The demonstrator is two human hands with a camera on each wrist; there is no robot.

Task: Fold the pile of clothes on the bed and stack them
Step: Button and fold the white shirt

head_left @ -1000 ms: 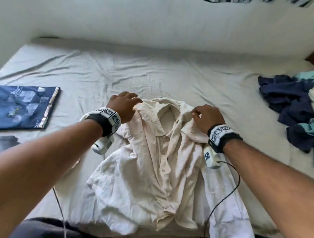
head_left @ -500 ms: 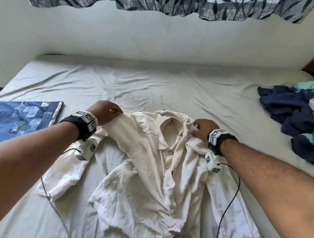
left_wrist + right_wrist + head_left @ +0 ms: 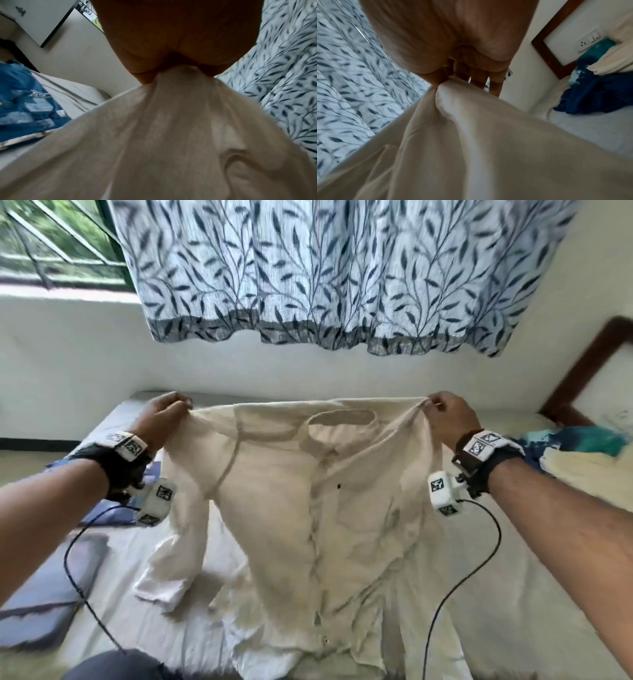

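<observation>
Head view first: I've got the cream button-up shirt (image 3: 318,508) up in the air by its shoulders, spread wide between my two hands, so the front panels and sleeves hang straight and I can see how it lies. My left hand (image 3: 161,419) pinches the left shoulder seam, fingers curled tight on the cloth; my right hand (image 3: 448,419) pinches the other shoulder the same way. From the left wrist, the fabric (image 3: 171,121) bunches into a cone right under my grip, so the hold looks firm. From the right wrist, the same: cloth (image 3: 471,135) is gathered at thumb and forefinger, the other fingers (image 3: 477,77) hanging behind it.

The shirt's hem trails down to the bed (image 3: 513,594), and one sleeve (image 3: 171,570) dangles loose on my left. Folded blue clothing (image 3: 44,594) sits on the mattress to my left, which I take to be the stack under way. Over on my right lies the unfolded pile (image 3: 575,453), navy, teal and cream, near the wooden headboard (image 3: 582,364). The leaf-print curtain (image 3: 325,268) hangs over the far wall.

I judge this shirt is next for folding: I'd say it wants laying flat.
</observation>
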